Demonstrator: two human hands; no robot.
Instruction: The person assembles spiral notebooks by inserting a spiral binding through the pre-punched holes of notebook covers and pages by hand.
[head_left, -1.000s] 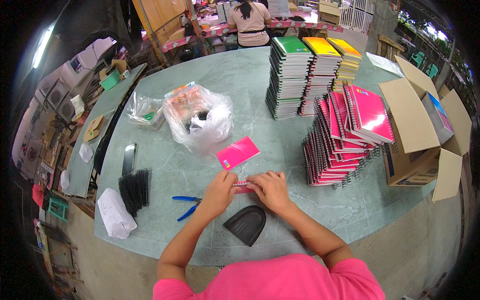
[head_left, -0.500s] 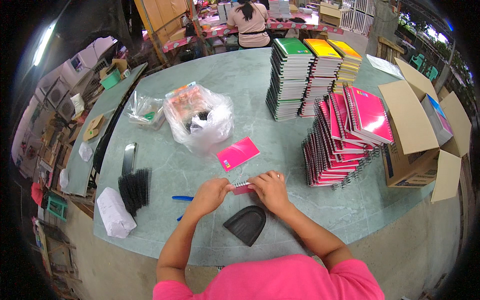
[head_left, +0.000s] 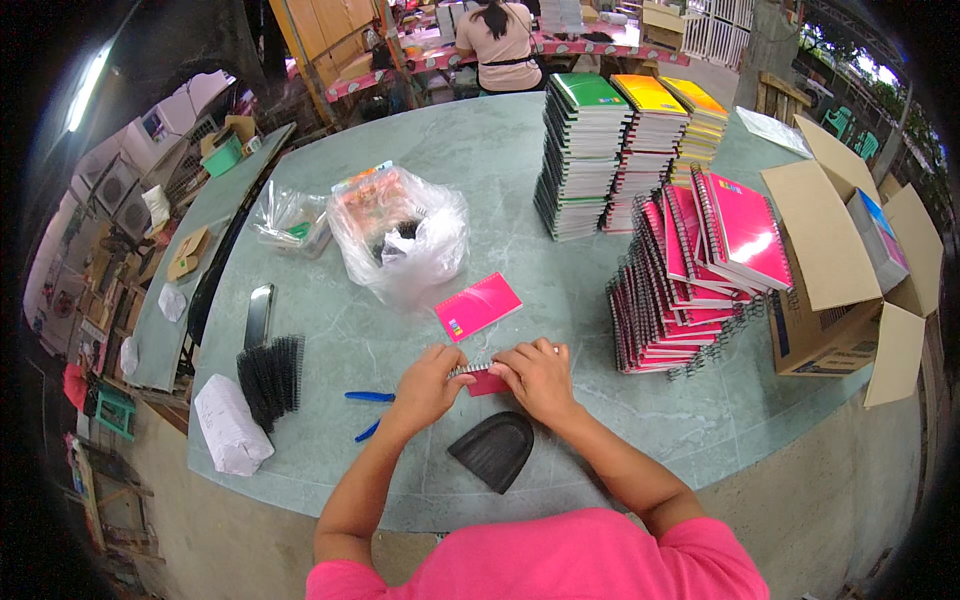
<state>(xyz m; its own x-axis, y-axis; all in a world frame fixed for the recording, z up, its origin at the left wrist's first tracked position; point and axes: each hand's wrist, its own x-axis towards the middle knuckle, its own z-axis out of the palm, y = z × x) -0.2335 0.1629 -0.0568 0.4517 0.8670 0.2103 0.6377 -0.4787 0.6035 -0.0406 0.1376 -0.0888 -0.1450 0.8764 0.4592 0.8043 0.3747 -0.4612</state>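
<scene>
At the near middle of the table, a small spiral notebook [head_left: 486,383] with a pink-red cover lies between my hands. Its binding coil runs along the far edge. The thumb and fingers of my left hand [head_left: 428,384] pinch the coil's left end, while my right hand [head_left: 537,381] grips the right end; both hands hide much of the notebook. Just beyond them lies a loose pink cover [head_left: 478,306] with punched holes. Blue-handled pliers [head_left: 370,397] rest beside my left wrist, partly covered by it. A black rounded wedge-like piece [head_left: 497,451] sits below my right hand.
On the right stand a leaning pile of pink spiral notebooks [head_left: 680,300], a green-topped stack [head_left: 580,160], yellow-topped stacks [head_left: 650,130] and an open carton [head_left: 830,290]. Leftward are a plastic bag [head_left: 400,235], black coils [head_left: 270,380] and a white wrapped bundle [head_left: 230,425]. A person [head_left: 498,45] sits beyond.
My left hand has shifted slightly right and up along the coil, and more of the blue pliers shows beside the wrist. Both hands keep their hold on the notebook.
</scene>
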